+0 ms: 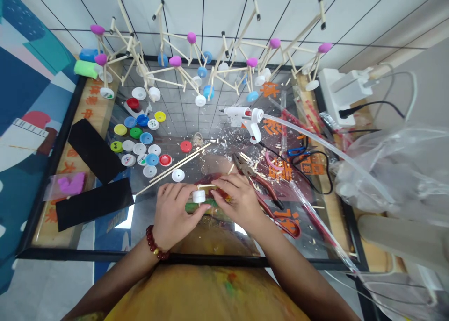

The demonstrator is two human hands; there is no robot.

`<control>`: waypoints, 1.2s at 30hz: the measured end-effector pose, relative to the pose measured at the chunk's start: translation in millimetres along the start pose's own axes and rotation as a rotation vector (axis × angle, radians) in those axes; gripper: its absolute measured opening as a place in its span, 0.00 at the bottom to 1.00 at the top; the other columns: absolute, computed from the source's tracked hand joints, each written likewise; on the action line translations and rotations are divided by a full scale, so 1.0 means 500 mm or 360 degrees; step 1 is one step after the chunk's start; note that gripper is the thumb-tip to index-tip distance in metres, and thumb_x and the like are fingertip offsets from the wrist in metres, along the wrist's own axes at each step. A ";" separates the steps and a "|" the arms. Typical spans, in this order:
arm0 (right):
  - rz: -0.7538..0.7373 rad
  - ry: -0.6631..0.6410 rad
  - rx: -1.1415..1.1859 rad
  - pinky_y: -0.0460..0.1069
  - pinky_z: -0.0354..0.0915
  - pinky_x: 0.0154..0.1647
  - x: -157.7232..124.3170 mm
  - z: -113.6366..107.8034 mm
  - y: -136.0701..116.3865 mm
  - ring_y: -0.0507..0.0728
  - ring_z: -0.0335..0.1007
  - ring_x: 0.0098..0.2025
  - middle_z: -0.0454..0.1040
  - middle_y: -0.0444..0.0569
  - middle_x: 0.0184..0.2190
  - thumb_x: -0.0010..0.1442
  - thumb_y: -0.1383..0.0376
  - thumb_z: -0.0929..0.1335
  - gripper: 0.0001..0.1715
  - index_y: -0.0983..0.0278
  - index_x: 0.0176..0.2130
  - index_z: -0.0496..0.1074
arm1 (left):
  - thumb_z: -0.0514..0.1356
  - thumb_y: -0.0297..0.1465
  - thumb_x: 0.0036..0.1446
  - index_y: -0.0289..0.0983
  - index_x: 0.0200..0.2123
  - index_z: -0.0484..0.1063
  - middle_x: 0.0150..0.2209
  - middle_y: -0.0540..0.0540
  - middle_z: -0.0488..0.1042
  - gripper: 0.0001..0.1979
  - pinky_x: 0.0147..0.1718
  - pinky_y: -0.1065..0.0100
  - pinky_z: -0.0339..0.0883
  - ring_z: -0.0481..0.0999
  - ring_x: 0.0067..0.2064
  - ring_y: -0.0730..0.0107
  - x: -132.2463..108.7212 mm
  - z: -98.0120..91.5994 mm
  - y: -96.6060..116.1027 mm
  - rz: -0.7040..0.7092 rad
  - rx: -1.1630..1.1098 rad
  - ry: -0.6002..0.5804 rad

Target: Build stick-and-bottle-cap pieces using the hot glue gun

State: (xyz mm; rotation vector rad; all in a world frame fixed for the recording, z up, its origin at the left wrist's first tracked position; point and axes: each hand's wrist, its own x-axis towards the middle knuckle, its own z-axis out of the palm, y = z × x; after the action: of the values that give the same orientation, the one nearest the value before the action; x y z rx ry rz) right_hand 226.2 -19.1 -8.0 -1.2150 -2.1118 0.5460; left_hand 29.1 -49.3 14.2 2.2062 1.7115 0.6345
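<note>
My left hand [178, 213] grips a white bottle cap [199, 196] between thumb and fingers, just above the table near its front edge. A short wooden stick [206, 186] runs from the top of the cap across to my right hand [236, 202], whose fingertips pinch its far end. Whether the stick is joined to the cap, I cannot tell. Close beyond my right hand lie pliers [245, 167] with red handles. Two long wooden sticks [180, 163] rest on the table past my left hand, beside a loose white cap [178, 175].
Caps in several colours, such as a green cap [136, 133], lie at left. A white glue gun [245, 117] with its stick lies beyond the pliers. Stick figures with purple tops [175, 60] line the back. Black strips [94, 204] lie left; plastic bags [389, 171] are at right.
</note>
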 end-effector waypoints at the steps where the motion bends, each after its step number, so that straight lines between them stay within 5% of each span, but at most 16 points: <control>1: -0.0006 -0.0014 -0.0020 0.55 0.65 0.43 0.000 0.000 0.000 0.58 0.71 0.41 0.77 0.50 0.40 0.60 0.69 0.69 0.11 0.62 0.44 0.74 | 0.66 0.40 0.54 0.40 0.41 0.71 0.39 0.45 0.78 0.15 0.45 0.56 0.61 0.75 0.41 0.59 0.000 0.000 0.000 -0.0002 0.0000 0.0001; 16: -0.0117 0.0026 0.0009 0.53 0.61 0.43 0.022 0.011 0.000 0.56 0.70 0.40 0.79 0.46 0.38 0.63 0.70 0.67 0.07 0.60 0.39 0.74 | 0.66 0.35 0.53 0.39 0.38 0.68 0.34 0.47 0.77 0.12 0.42 0.58 0.63 0.74 0.36 0.62 -0.006 0.003 -0.008 -0.0078 -0.0065 0.0128; 36: -0.0057 -0.0018 -0.0009 0.54 0.59 0.42 0.016 0.006 0.001 0.57 0.69 0.41 0.78 0.47 0.37 0.61 0.71 0.66 0.09 0.60 0.40 0.74 | 0.64 0.31 0.54 0.40 0.40 0.71 0.35 0.49 0.78 0.09 0.45 0.58 0.62 0.75 0.37 0.64 0.001 -0.005 -0.001 -0.0065 -0.0046 0.0051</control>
State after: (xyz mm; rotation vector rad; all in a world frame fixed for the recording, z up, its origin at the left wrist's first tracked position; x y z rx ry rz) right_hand 221.5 -12.1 -8.2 -1.1777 -2.1417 0.5328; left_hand 27.5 -48.7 16.5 2.1470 1.7469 0.6839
